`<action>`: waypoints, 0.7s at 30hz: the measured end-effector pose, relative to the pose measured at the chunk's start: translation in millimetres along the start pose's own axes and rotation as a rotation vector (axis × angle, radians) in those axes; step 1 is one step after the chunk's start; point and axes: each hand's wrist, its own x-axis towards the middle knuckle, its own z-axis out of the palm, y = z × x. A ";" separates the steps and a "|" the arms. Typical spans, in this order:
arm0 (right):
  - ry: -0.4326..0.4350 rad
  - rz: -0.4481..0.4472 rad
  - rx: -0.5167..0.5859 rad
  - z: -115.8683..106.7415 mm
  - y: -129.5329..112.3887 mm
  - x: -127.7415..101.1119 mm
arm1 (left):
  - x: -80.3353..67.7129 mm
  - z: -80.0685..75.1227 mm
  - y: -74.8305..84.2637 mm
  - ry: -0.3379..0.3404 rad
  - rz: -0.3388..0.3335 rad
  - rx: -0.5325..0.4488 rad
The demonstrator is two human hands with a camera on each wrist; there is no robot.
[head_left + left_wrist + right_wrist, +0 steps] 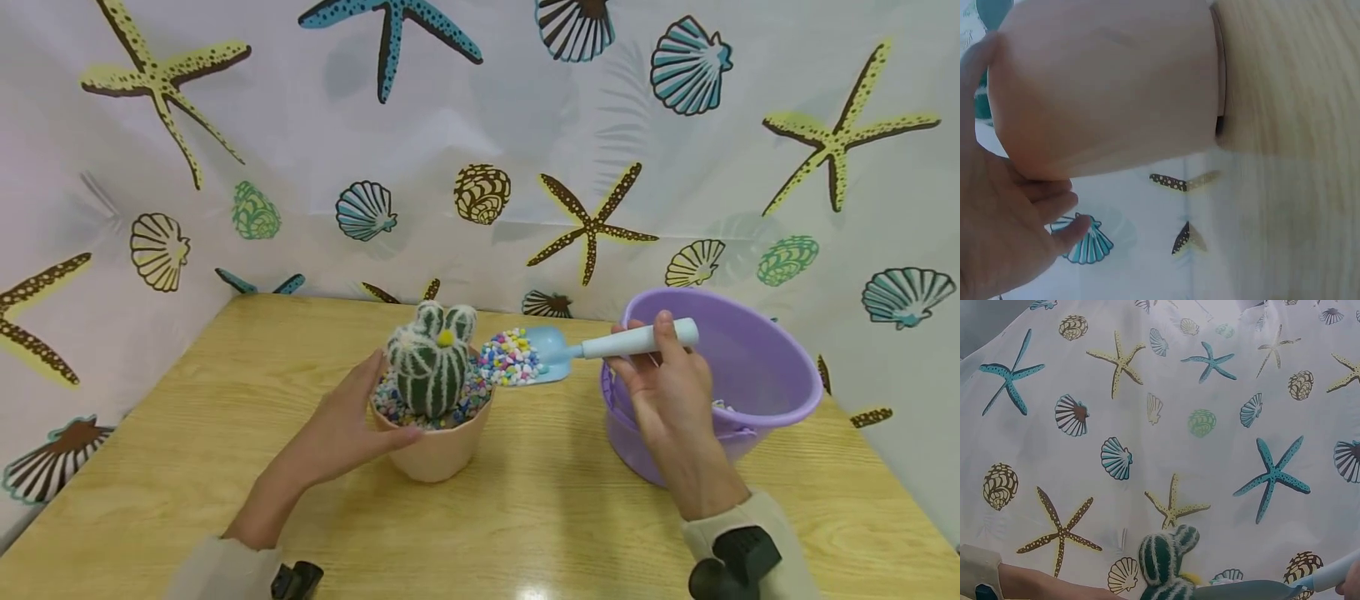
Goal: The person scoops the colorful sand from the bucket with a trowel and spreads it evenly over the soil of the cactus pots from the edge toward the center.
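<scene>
A green crocheted cactus (431,379) with white fuzzy ridges and a yellow dot stands in a pale peach flowerpot (438,454) filled with coloured pebbles. From the left, my left hand (341,429) holds the pot, thumb at the front of the rim; the left wrist view shows the pot's side (1110,87) close up. My right hand (671,400) grips the pale handle of a light blue toy shovel (553,350). Pastel pebbles (512,358) fill the shovel's scoop, whose tip is at the pot's right rim. Only part of the shovel (1247,590) shows in the right wrist view.
A purple bucket (750,350) stands on the right, behind and beside my right hand, with some pebbles visible low inside. Everything rests on a wooden table (540,517). A white cloth (420,150) printed with starfish and shells hangs behind and at the sides.
</scene>
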 end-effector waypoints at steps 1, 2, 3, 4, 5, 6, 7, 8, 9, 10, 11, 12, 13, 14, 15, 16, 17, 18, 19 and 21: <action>0.001 -0.002 0.002 0.0 0.0 0.4 | -0.4 1.1 3.0 0.014 -0.010 0.020; 0.004 -0.003 0.006 0.2 0.1 0.6 | -1.1 2.4 6.2 0.028 -0.021 0.043; 0.006 -0.003 0.010 0.4 0.2 1.0 | -2.1 4.0 9.6 0.044 -0.032 0.059; 0.007 -0.003 0.005 0.3 0.4 1.3 | -3.4 5.6 12.8 0.058 -0.043 0.074; 0.008 -0.002 0.004 0.4 0.6 1.7 | -4.7 7.2 15.7 0.075 -0.051 0.088; 0.009 -0.001 0.002 0.5 0.9 2.1 | -5.9 8.4 18.3 0.088 -0.057 0.105; 0.008 -0.002 0.001 0.7 1.3 2.6 | -7.1 8.9 20.6 0.097 -0.062 0.121; 0.006 -0.004 -0.002 0.9 1.8 3.1 | -7.8 8.6 22.3 0.103 -0.064 0.135; 0.006 -0.007 -0.010 1.0 2.5 3.6 | -7.9 7.8 23.2 0.105 -0.060 0.139; 0.007 -0.008 -0.021 1.2 3.2 4.0 | -7.9 5.8 23.2 0.096 -0.060 0.138; 0.008 -0.013 -0.030 1.8 4.2 4.5 | -7.2 3.3 22.2 0.079 -0.050 0.122; 0.008 -0.017 -0.041 2.2 5.2 5.2 | -5.7 0.4 20.1 0.059 -0.031 0.094; 0.009 -0.020 -0.053 2.5 6.3 5.8 | -3.6 -2.7 17.2 0.036 -0.012 0.065; 0.011 -0.022 -0.062 2.8 7.5 6.2 | -1.1 -5.6 13.3 0.011 0.009 0.040; 0.013 -0.024 -0.072 3.0 8.7 6.7 | 1.4 -8.0 9.6 -0.017 0.026 0.016; 0.013 -0.027 -0.083 3.1 10.2 7.1 | 3.4 -10.1 6.3 -0.040 0.038 -0.003; 0.010 -0.034 -0.097 3.3 11.7 7.6 | 5.2 -11.1 3.4 -0.055 0.053 -0.012; 0.007 -0.039 -0.114 3.1 13.1 7.8 | 6.2 -11.5 1.4 -0.060 0.063 0.001; 0.007 -0.044 -0.128 3.0 14.4 7.9 | 6.3 -11.5 0.1 -0.059 0.066 0.029; 0.002 -0.059 -0.155 3.6 16.7 8.2 | 4.9 -10.7 0.5 -0.044 0.064 0.097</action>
